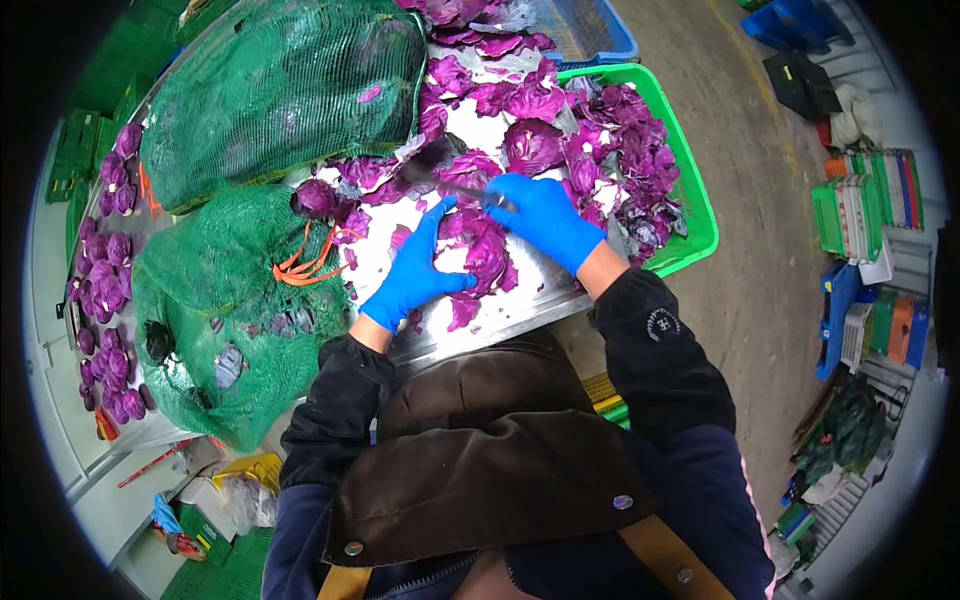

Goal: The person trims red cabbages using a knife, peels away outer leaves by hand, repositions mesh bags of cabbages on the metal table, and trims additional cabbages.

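My right hand (540, 218), in a blue glove, is closed round the handle of a knife (462, 189). Its dark blade points left over the metal table (440, 345) and looks blurred. With thumb and fingers curved, my left hand (412, 268), also gloved in blue, grips the left side of a red cabbage (484, 252). Loose purple leaves and pale scraps surround both hands. Beyond my right hand, a leafy piece of cabbage (533, 146) lies near the edge of a green crate (707, 215) heaped with leaves.
To the left are a full green mesh sack (280, 95) and a slacker mesh sack (235, 290) with orange string (300, 270). Several cabbages (108, 285) lie at the far left. A blue crate (610, 30) is at the back; stacked crates (850, 215) stand across the floor.
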Tool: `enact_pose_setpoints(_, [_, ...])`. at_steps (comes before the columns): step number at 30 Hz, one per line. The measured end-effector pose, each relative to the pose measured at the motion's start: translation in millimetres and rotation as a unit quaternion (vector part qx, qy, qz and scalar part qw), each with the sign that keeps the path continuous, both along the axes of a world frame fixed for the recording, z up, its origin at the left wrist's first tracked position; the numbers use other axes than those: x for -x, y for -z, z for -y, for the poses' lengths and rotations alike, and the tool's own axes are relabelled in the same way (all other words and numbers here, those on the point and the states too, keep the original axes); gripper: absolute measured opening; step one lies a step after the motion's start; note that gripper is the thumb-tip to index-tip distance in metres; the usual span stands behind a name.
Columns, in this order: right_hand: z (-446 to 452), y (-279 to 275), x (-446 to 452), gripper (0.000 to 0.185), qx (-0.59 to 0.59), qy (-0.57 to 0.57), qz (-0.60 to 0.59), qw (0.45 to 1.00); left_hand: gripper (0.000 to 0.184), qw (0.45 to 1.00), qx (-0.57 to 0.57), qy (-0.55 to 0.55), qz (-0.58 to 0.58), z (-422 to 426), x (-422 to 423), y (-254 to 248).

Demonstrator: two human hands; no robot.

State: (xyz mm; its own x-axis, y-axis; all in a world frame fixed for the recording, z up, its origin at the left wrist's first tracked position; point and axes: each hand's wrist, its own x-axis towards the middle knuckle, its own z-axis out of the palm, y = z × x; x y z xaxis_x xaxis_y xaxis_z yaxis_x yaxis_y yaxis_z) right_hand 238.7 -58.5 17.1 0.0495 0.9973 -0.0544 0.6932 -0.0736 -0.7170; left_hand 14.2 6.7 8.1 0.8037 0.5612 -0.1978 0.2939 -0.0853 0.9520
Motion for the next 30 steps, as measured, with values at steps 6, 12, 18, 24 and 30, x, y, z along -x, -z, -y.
enact_pose_setpoints(6, [16, -33, 15, 0.036, -0.009, 0.020, -0.186, 0.982, 0.106, 1.000, 0.001, -0.008, 0.001, 2, -1, 6])
enact_pose_setpoints(12, [4, -32, 10, 0.034, 0.021, -0.100, -0.051, 0.993, 0.104, 0.986, -0.143, -0.081, 0.007, 22, -8, 6])
enact_pose_setpoints(18, [12, -6, -4, 0.031, 0.004, -0.061, -0.090, 0.994, 0.095, 0.961, -0.206, -0.176, -0.057, 53, -22, 5])
enact_pose_setpoints(24, [38, 18, -36, 0.044, 0.298, 0.083, 0.148, 0.939, 0.100, 0.969, -0.125, -0.214, -0.017, 46, -10, 8])
enact_pose_setpoints(30, [37, -3, 25, 0.063, 0.002, 0.073, -0.249, 0.966, 0.106, 0.990, -0.078, -0.089, 0.079, 24, -10, 1])
